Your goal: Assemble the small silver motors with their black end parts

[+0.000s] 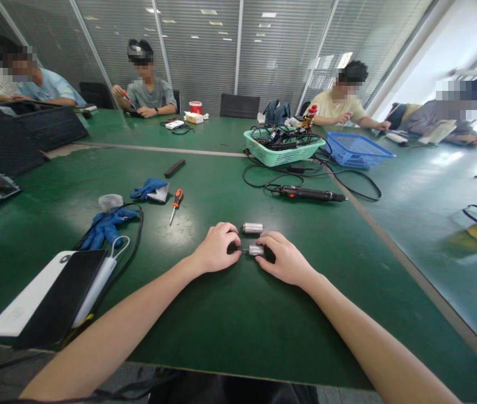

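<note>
Both my hands rest on the green table [230,331], meeting around a small silver metal cylinder [255,250] with dark ends. My left hand [217,248] is curled and pinches its left end. My right hand [285,260] is closed around its right end. A second, similar silver cylinder [252,228] lies loose on the table just beyond my fingers, touched by neither hand.
An orange-handled screwdriver [175,203], blue gloves [108,223] and a phone on a white power bank [49,294] lie to the left. A black power tool [310,194] with cables, a green basket [280,147] and a blue basket [356,150] lie beyond. Several people sit at the far side.
</note>
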Demonstrator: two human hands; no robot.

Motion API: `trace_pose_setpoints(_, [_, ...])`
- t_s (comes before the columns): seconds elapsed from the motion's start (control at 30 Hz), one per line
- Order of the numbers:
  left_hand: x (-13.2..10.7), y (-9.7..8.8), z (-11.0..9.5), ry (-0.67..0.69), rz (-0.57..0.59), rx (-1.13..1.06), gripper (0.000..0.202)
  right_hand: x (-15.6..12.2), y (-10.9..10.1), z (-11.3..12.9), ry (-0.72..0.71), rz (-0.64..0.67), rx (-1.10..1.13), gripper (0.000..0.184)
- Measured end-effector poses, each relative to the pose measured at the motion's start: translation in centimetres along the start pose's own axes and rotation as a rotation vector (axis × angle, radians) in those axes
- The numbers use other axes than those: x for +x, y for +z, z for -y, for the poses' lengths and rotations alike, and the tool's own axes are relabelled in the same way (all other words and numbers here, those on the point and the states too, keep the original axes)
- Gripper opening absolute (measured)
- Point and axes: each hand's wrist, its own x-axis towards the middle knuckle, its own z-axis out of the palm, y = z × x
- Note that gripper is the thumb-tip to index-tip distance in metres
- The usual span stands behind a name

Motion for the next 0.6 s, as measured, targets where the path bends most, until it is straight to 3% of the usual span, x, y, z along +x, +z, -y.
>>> trace_pose_setpoints(0.6, [0.08, -0.11, -0.16, -0.017, -0.051, -0.041, 0.006, -0.06, -0.17, 0.21, 0.01, 0.01, 0.008, 0.027])
